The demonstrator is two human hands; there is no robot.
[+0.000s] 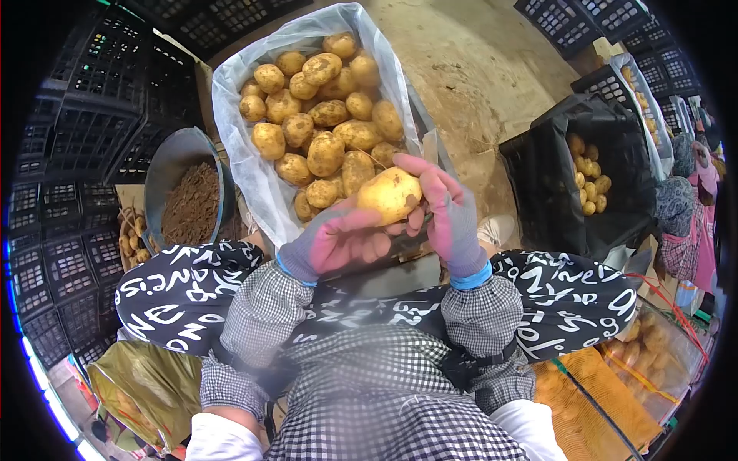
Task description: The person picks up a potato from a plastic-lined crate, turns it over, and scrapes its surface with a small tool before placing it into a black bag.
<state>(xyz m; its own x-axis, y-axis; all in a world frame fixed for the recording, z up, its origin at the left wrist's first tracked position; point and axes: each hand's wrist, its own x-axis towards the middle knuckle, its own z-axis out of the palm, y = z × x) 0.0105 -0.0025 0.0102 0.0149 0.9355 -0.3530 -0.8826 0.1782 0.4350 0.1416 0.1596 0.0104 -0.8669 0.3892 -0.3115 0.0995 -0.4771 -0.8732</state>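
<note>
A large yellow potato [390,196] with brown patches is held between my two gloved hands. My left hand [338,237], in a pink and grey glove, supports it from the left and below, fingers curled. My right hand [446,211], in a matching glove, grips its right end, with fingertips on top and underneath. Just beyond my hands is a crate lined with translucent white plastic [237,115], holding several soil-marked potatoes [324,154].
A bucket [156,184] of brown soil [191,206] stands at the left, near stacked black crates [100,115]. At the right is a black-lined crate [538,169] with potatoes. Other people [684,230] are at the far right. An orange mesh sack [607,399] lies lower right.
</note>
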